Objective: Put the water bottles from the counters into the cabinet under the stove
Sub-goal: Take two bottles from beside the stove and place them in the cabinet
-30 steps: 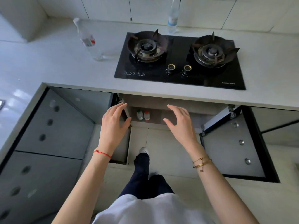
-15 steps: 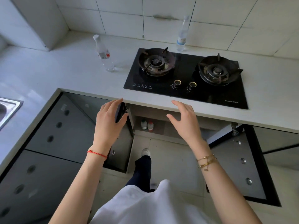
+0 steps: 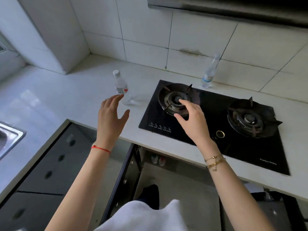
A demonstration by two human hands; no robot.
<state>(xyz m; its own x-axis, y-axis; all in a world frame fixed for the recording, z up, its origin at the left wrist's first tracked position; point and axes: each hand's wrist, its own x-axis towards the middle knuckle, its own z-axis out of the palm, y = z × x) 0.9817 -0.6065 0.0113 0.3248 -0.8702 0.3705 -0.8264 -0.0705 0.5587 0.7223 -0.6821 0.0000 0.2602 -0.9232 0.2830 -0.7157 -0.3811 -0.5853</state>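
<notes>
A: Head view. State the position of each hand.

B: The left hand is raised above the desk, fingers spread apart, holding nothing. Its fingertips are just beside the near bottle; contact cannot be confirmed. The right hand is above the stove, over the left burner, fingers apart and empty.

A: Locate the bottles.

B: The near bottle stands upright on the desk, left of the stove, with a white cap and a red-edged label. The far bottle stands upright behind the stove, close to the tiled wall, with a blue label. Two bottle caps are visible inside the cabinet under the stove.

A: Cabinet condition?

B: The left door stands open. A sink occupies the left edge of the desk.
</notes>
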